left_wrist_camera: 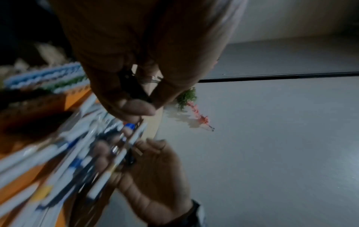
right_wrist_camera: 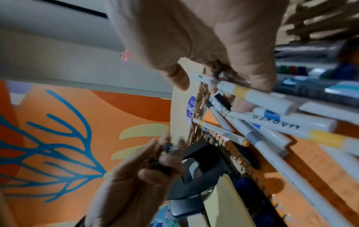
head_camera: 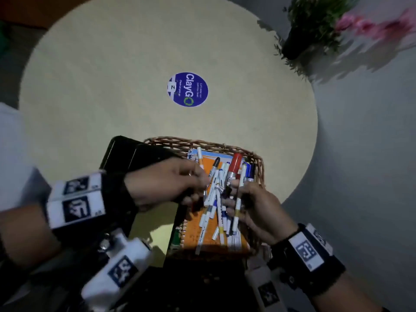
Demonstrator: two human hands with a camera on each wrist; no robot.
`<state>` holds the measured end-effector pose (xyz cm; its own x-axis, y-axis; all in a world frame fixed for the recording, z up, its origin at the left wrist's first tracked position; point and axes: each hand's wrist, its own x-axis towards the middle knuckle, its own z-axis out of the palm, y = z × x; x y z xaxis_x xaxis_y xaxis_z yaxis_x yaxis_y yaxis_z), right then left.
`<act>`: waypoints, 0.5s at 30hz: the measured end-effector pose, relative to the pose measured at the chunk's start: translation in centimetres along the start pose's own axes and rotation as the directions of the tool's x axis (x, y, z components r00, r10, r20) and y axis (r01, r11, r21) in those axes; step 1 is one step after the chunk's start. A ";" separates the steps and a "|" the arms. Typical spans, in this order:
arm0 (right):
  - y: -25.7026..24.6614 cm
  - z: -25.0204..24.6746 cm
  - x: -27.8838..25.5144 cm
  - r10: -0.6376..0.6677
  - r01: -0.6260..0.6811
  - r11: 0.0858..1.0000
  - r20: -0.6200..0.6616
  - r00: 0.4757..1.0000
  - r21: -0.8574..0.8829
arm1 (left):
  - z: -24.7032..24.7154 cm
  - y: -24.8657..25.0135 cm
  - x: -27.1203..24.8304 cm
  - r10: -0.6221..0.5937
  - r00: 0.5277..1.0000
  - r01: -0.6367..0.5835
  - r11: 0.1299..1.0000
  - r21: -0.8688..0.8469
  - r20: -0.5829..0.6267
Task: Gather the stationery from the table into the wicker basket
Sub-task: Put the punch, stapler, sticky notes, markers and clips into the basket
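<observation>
Markers (head_camera: pixel 219 199) bunched over wicker basket (head_camera: pixel 258 163); right hand (head_camera: pixel 249 210) grasping bundle, left hand (head_camera: pixel 166 183) pinching small dark item; loose release risks spill beyond rim.

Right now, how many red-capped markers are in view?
1: the red-capped marker sits among the pens at the wicker basket's far right, by the right hand; others could be hidden underneath.

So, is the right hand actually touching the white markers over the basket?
Touching. The head view shows the right hand with fingers curled around the white markers above the wicker basket; the right wrist view agrees.
</observation>
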<state>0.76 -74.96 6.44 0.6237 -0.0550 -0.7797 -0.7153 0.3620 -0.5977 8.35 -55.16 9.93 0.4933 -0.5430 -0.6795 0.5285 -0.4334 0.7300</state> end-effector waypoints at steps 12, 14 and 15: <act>-1.0 -1.8 -4.1 -0.079 0.084 0.980 0.038 0.996 -0.180 | 4.0 -1.7 -1.6 -0.145 0.989 0.139 0.969 -0.203 -0.015; -1.2 -2.5 -4.7 -0.092 0.099 0.973 0.046 0.995 -0.207 | 2.3 -1.8 -3.7 -0.034 0.997 0.031 0.999 -0.039 -0.064; -1.3 -3.0 -4.8 -0.136 0.140 0.953 0.033 0.990 -0.268 | 0.9 -2.1 -5.1 0.036 0.993 -0.028 0.997 0.069 -0.111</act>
<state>-2.28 -77.92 10.40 0.7255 -0.0730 -0.6843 -0.6788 0.0882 -0.7290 4.10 -52.11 11.94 0.5857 -0.4749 -0.6569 0.4652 -0.4667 0.7522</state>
